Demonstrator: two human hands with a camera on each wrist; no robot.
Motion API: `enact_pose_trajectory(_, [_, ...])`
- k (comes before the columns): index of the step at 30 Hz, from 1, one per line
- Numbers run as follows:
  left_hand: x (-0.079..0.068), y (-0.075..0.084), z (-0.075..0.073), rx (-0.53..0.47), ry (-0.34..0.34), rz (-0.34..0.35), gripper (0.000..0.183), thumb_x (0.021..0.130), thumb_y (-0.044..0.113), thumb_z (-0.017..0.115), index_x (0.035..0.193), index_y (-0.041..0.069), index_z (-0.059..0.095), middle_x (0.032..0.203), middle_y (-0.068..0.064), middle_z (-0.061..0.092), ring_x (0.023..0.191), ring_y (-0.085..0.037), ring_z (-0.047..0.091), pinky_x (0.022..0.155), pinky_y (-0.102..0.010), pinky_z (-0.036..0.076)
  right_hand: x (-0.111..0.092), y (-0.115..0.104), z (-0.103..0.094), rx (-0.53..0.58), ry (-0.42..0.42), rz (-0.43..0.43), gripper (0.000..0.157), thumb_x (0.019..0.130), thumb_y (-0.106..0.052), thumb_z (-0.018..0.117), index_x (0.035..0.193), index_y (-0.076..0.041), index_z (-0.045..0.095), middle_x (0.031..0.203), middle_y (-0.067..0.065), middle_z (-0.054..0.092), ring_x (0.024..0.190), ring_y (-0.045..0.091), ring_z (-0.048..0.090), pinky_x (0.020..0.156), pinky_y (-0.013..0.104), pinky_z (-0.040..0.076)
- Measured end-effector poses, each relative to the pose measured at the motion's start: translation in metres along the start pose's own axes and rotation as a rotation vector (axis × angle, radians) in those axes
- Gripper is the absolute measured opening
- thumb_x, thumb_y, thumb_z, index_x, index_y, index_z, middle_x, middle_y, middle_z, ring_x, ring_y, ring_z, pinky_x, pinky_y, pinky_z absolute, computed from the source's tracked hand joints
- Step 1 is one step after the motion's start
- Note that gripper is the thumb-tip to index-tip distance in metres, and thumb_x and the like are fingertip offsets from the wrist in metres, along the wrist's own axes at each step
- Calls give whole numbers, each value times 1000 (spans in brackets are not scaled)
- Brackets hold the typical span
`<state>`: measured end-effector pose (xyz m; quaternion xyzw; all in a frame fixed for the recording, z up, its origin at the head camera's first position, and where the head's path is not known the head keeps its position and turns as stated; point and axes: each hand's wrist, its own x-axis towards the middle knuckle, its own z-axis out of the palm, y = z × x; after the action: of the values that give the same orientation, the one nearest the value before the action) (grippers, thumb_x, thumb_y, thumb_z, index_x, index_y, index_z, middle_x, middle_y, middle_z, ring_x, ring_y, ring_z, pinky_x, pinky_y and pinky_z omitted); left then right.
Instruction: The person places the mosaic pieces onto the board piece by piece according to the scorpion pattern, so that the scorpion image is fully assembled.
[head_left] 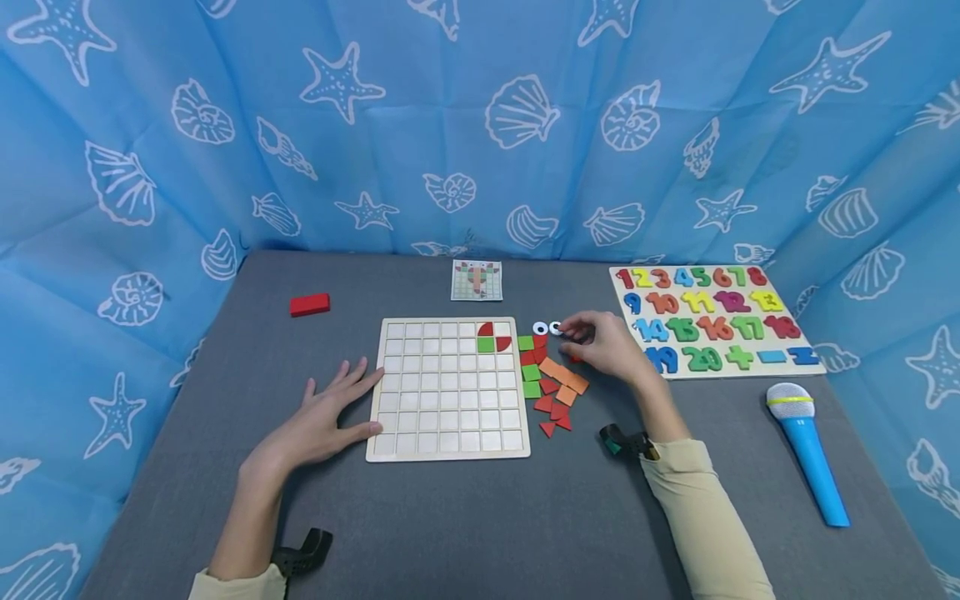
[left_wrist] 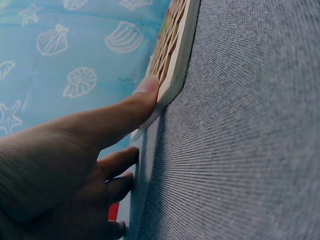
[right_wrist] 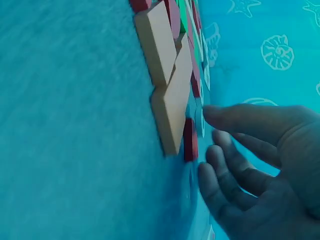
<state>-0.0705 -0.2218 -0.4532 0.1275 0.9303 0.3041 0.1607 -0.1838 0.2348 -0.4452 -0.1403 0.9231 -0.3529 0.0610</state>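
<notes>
A white wooden grid board (head_left: 450,408) lies flat on the grey table, with two red quarter-round pieces (head_left: 503,342) and a green square (head_left: 486,343) in its upper right cells. My left hand (head_left: 330,417) spreads its fingers along the board's left edge; in the left wrist view the thumb (left_wrist: 147,87) rests on the rim. My right hand (head_left: 602,343) reaches beside two round eye pieces (head_left: 540,328), its fingertips at the right-hand one. In the right wrist view the fingers (right_wrist: 217,185) are loosely bent near a red piece (right_wrist: 190,140), and nothing shows held between them.
Loose green, red and orange pieces (head_left: 566,396) lie right of the board. A pattern card (head_left: 477,281) stands behind it. A red block (head_left: 310,305) lies back left. On the right are a number puzzle (head_left: 705,333) and a toy microphone (head_left: 813,462).
</notes>
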Motion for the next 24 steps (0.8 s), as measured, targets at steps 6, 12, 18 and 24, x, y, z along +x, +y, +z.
enact_pose_trajectory(6, [2,-10,5,-26,31,40,90,95,50,81,170,25,39,178,-26,25,166,-57,13,122,-89,-1,-10,5,-10,-30,-95,44,28,95,-11,81,121,0,78,114,20,78,98,26,71,83,30,57])
enact_pose_trajectory(12, [2,-20,10,-34,68,92,89,95,59,77,170,30,39,178,-25,27,166,-57,14,120,-90,-1,-16,8,-16,-17,-143,16,23,95,-5,80,117,2,79,107,19,78,90,20,71,75,21,56])
enact_pose_trajectory(18, [1,-15,8,-46,65,91,89,94,60,77,169,30,40,178,-25,28,166,-57,14,120,-90,-1,-18,9,-15,-36,-141,6,20,94,-7,82,113,1,80,105,18,77,87,18,68,73,20,54])
enact_pose_trajectory(24, [0,-9,5,-36,42,52,88,95,46,81,170,22,40,178,-27,26,166,-57,13,122,-89,-3,-18,9,-14,-58,-153,18,19,94,-10,84,108,0,78,99,15,77,84,17,67,70,21,53])
